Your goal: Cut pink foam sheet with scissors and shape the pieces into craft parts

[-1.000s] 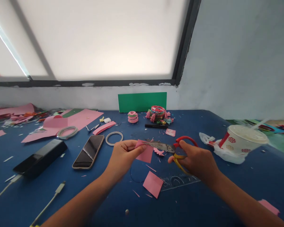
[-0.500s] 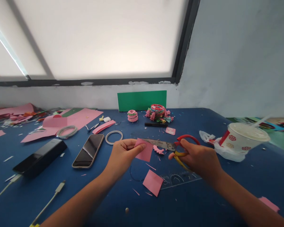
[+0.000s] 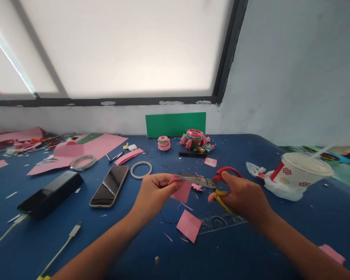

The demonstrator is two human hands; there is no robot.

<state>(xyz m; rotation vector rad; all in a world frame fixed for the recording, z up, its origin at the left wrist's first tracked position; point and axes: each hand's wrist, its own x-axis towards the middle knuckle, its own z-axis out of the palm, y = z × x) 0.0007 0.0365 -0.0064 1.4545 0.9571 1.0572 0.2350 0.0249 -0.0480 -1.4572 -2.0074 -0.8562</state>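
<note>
Between thumb and fingers, my left hand pinches a square of pink paper above the blue tabletop. My right hand is closed on the scissors, which have one red and one yellow handle loop. Their blades point left and lie along the paper's upper edge, close to my left fingertips. Below the hands, another pink paper square lies flat, overlapping the end of a clear ruler. Behind the scissors, a pink zigzag-cut scrap is partly hidden.
Left of my hands lie a phone, a tape roll, a black box-like device and pink sheets. Layered paper rings and a colourful paper stack stand at the back. A lidded cup is at right.
The scissors' blades have shifted slightly down against the paper's top edge, and the paper has tilted and moved a little right. Both hands keep their holds.
</note>
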